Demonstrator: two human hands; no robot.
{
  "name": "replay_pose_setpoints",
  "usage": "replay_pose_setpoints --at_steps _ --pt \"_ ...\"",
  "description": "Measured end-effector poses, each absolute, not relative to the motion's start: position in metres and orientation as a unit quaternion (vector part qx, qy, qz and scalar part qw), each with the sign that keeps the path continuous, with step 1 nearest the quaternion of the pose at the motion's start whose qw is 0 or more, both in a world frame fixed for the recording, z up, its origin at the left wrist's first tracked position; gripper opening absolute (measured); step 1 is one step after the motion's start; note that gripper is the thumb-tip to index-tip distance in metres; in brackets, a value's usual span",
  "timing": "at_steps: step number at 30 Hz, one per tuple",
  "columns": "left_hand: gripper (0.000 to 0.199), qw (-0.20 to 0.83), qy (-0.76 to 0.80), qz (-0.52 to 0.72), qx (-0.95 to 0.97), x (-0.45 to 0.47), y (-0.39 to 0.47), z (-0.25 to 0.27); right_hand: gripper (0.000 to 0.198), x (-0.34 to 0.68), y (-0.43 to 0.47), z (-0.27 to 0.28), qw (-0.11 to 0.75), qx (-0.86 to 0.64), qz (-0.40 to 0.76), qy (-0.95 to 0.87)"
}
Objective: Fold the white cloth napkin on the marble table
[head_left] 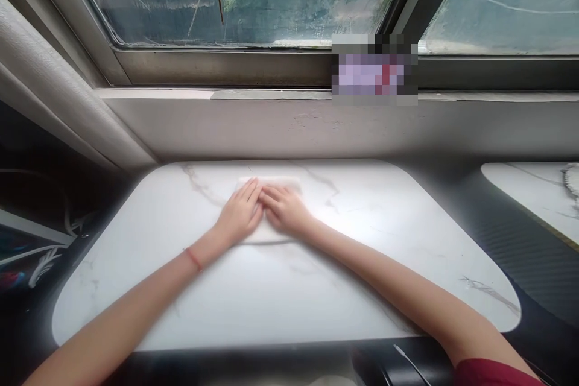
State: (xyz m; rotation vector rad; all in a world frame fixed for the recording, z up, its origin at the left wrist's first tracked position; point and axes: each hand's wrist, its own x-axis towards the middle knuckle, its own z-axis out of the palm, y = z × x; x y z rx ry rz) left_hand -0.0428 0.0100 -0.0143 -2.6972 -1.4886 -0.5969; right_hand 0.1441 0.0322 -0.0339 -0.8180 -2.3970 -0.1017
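Note:
A white folded piece, probably a cloth point(270, 233), lies flat near the far side of a white marble-patterned mat point(362, 271). Both hands rest on top of it with their inner edges touching. My left hand point(241, 211) has its fingers stretched out, pointing away from me over the left part of the white piece. Over the right part lies my right hand point(286, 210), fingers extended and slightly bent, turned toward the left. Neither hand is wrapped around anything. The middle of the white piece is covered by the hands, so its full shape is hidden.
A window frame point(226, 66) and a pale wall point(253, 126) stand behind the mat. Another marble-patterned mat point(527, 190) is at the right on a dark surface. White cables point(45, 265) hang at the left, and a thin cable point(411, 365) lies near the front edge.

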Motion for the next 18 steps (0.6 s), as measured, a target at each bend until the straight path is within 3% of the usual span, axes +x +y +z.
replay_pose_setpoints --at_steps 18 --pt "0.054 -0.001 -0.47 -0.195 -0.861 -0.0437 0.0099 -0.0148 0.039 0.1446 0.0322 -0.0342 0.292 -0.312 -0.018 -0.904"
